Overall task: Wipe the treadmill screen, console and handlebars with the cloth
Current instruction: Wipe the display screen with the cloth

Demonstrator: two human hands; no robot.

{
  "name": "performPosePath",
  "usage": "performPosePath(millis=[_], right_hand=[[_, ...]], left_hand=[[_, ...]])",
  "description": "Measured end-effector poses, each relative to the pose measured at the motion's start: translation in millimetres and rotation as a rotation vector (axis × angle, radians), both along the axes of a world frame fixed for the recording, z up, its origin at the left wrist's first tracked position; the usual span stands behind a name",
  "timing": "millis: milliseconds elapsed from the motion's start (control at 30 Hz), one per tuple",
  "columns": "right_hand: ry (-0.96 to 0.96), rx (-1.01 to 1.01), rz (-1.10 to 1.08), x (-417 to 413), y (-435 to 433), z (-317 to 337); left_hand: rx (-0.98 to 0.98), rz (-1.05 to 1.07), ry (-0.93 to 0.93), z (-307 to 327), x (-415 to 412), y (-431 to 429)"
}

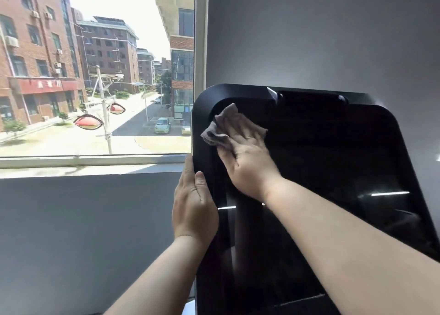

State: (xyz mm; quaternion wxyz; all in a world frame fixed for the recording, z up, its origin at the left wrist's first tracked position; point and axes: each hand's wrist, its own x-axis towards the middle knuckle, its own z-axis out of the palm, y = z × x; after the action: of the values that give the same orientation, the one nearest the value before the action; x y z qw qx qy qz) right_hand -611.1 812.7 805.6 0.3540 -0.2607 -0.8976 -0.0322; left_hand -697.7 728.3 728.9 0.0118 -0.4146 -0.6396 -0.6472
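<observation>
At the upper left corner of the treadmill screen [333, 160] the cloth [228, 126] is pressed under the flat right hand [247, 162], that screen's left edge being gripped by the left hand [194, 202]; even, overlapping strokes are advised.

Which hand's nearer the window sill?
Left. The left hand grips the console at its left edge, just below the window sill end; the right hand presses the cloth on the screen, farther right.

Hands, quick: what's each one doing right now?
Left hand: grips the console by its left edge, thumb in front.
Right hand: open, flat fingers pressing the cloth against the console.
</observation>
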Motion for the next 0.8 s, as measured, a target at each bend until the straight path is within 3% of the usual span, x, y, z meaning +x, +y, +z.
performPosePath(millis=[67,167,233,367,467,600,633,700,800], right_hand=[[0.0,-0.041,-0.066,25.1,24.0,0.6],[0.279,-0.188,-0.309,36.0,36.5,0.8],[0.332,-0.202,-0.33,4.3,21.2,-1.9],[0.064,0.004,-0.014,-17.0,-6.0,-1.3],[-0.03,0.098,-0.069,30.7,27.0,1.8],[0.339,-0.168,-0.452,52.1,44.2,-9.9],[0.363,-0.21,-0.431,39.6,37.3,-10.9],[0.253,-0.142,-0.186,17.8,15.6,-15.5],[-0.147,0.16,0.181,29.5,6.6,-18.5]], left_hand=[[-0.007,-0.006,-0.008,0.1,0.4,-0.3],[-0.006,-0.009,-0.02,-0.5,1.6,-1.9],[0.002,-0.002,-0.006,-0.7,1.0,-1.1],[-0.008,0.021,0.014,-2.1,-1.9,0.9],[0.003,0.029,0.008,-1.0,-0.5,1.1],[0.007,0.044,-0.013,-0.2,3.1,-0.7],[0.007,0.049,-0.013,-0.4,3.0,-0.7],[-0.007,0.052,-0.012,-0.1,3.1,0.1],[-0.007,0.062,-0.003,0.3,3.4,-2.3]])
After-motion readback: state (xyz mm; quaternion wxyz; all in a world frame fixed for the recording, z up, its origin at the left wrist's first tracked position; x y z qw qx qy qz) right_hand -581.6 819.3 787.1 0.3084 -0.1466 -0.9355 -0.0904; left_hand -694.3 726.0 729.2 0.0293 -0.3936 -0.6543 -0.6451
